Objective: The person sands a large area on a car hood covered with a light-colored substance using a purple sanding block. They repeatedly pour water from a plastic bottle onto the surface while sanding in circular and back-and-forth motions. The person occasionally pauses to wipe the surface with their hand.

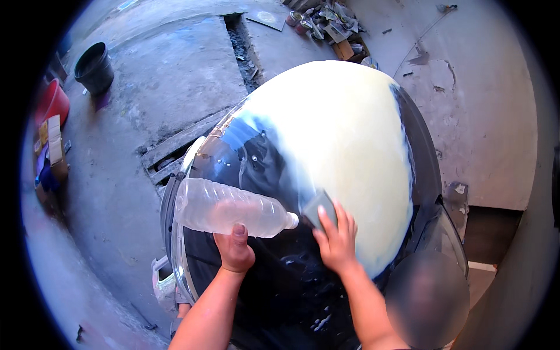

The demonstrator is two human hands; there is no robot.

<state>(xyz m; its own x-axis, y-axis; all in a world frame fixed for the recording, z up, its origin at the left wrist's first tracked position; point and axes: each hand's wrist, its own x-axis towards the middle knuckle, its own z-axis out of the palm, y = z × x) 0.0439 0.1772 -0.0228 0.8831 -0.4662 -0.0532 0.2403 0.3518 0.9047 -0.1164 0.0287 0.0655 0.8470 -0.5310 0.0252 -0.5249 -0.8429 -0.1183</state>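
Note:
Below me is a curved, glossy dark vehicle panel [262,291] with a large cream-coloured coat [344,128] over much of its upper and right part and a few water drops on the dark area. My left hand [235,248] grips a translucent plastic bottle [251,210] with a white cap, held sideways over the panel, cap pointing right. My right hand [338,242] has its fingers on a grey rectangular sanding block [316,205], against the panel where cream meets dark, just right of the bottle's cap.
On the grey concrete floor [134,140] stand a black bucket [93,67], a red tub [52,102] and cardboard [56,157] at left. A narrow trench [239,44] runs behind the panel, near piled cans and scraps [341,32]. A blurred oval [426,297] covers the lower right.

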